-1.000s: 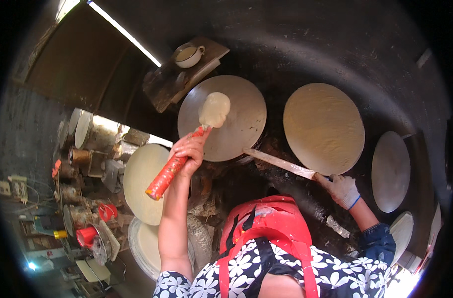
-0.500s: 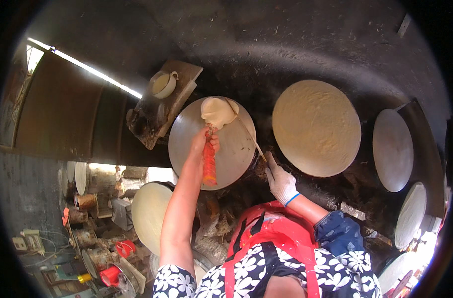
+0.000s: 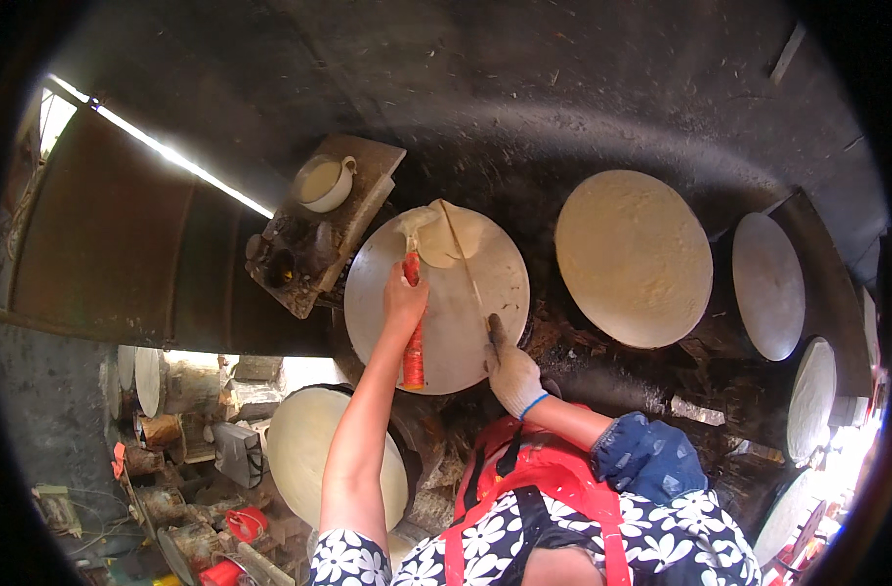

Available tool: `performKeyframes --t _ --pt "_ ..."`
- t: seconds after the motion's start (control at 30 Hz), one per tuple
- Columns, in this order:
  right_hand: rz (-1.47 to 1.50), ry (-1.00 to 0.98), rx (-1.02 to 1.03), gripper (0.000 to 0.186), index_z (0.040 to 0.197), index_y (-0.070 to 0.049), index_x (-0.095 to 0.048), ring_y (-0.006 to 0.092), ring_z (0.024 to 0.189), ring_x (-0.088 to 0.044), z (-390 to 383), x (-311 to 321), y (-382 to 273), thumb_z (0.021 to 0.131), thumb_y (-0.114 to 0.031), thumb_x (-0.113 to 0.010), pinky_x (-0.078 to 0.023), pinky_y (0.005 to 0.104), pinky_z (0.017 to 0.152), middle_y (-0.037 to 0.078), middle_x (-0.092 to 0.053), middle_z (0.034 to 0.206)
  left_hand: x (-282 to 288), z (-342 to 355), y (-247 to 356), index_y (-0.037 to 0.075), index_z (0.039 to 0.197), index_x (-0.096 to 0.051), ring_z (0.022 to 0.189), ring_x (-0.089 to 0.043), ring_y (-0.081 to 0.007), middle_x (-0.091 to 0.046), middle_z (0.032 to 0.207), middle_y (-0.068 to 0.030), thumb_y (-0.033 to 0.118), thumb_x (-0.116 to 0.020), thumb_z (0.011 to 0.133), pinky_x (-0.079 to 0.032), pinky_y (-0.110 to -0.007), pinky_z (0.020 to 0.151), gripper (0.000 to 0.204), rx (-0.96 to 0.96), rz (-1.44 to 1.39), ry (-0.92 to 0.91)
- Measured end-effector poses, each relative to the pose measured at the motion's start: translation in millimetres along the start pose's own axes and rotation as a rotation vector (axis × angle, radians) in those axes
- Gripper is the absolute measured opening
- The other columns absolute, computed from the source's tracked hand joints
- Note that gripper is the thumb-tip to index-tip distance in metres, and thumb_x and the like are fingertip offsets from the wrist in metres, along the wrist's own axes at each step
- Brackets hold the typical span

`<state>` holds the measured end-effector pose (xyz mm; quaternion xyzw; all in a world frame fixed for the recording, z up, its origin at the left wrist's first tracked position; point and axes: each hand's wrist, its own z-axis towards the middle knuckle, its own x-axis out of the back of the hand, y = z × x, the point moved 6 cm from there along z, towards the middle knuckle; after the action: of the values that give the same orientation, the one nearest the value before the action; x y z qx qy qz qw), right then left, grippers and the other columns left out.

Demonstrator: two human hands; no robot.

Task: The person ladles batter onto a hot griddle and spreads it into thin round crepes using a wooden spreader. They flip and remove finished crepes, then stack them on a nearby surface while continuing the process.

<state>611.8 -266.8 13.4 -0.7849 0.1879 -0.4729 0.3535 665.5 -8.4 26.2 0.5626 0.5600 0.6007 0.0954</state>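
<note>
My bare left hand (image 3: 404,298) is closed on a scoop with a red wrapped handle (image 3: 413,361), its batter-coated head over the round metal griddle (image 3: 378,322) in the middle. My gloved right hand (image 3: 509,366) grips a long thin scraper (image 3: 466,264), whose edge reaches up across the griddle through a pale mound of batter (image 3: 451,239). Where the scoop's head and the batter touch is hard to make out.
A wooden board (image 3: 373,156) at the upper left carries a white mug (image 3: 321,186) and dark items. A coated round plate (image 3: 634,254) is right, a bare one (image 3: 766,283) farther right, another (image 3: 329,449) lower left. Stacked cylinders and red containers (image 3: 246,524) fill the lower left.
The scoop's load of batter has come down onto the middle griddle. My right hand and scraper have swung leftward and upright onto that griddle. The view has shifted.
</note>
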Motion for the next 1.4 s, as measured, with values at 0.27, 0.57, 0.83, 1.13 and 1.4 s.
performKeyframes --t 0.27,0.57,0.83,1.13,1.4 --pt "-0.111 0.101 0.22 0.063 0.167 -0.014 -0.034 0.0465 0.095 -0.072 2 13 12 0.108 -0.029 -0.052 -0.055 0.0533 0.081 0.031 -0.071 0.106 27 -2 -15 0.002 0.12 -0.06 0.101 -0.069 -0.0503 -0.073 0.102 -0.0269 0.013 -0.069 0.087 -0.054 -0.057 0.086 0.036 -0.243 0.325 0.2" --pt "-0.125 0.036 0.039 0.063 0.166 -0.01 -0.035 0.0469 0.088 -0.072 4 -23 -1 0.108 -0.029 -0.052 -0.055 0.055 0.077 0.035 -0.071 0.102 22 -5 -42 0.001 0.115 -0.062 0.097 -0.069 -0.0511 -0.072 0.099 -0.0284 0.012 -0.066 0.089 -0.052 -0.059 0.084 0.029 -0.263 0.224 0.218" --pt "-0.193 0.178 0.185 0.063 0.167 -0.01 -0.032 0.0492 0.091 -0.072 11 -8 -9 0.11 -0.03 -0.049 -0.057 0.0548 0.077 0.031 -0.072 0.11 48 -24 -58 0.002 0.114 -0.062 0.099 -0.068 -0.0508 -0.071 0.099 -0.0285 0.009 -0.066 0.089 -0.052 -0.058 0.084 0.026 -0.214 0.187 0.245" --pt "-0.288 -0.172 0.148 0.066 0.169 -0.015 -0.028 0.0493 0.1 -0.072 14 -54 -58 0.106 -0.021 -0.048 -0.055 0.0575 0.086 0.033 -0.07 0.118 101 -86 -93 0.004 0.118 -0.064 0.098 -0.069 -0.0505 -0.072 0.099 -0.0275 0.01 -0.066 0.088 -0.054 -0.056 0.083 0.031 0.01 0.103 0.276" --pt "-0.281 0.081 0.221 0.058 0.163 -0.018 -0.042 0.0489 0.098 -0.071 44 -19 -41 0.109 -0.036 -0.049 -0.056 0.0549 0.086 0.031 -0.073 0.104 127 -127 -170 0.004 0.13 -0.063 0.071 -0.073 -0.0309 -0.071 0.084 -0.0162 0.01 -0.067 0.089 -0.058 -0.043 0.07 0.042 0.11 -0.057 0.311"
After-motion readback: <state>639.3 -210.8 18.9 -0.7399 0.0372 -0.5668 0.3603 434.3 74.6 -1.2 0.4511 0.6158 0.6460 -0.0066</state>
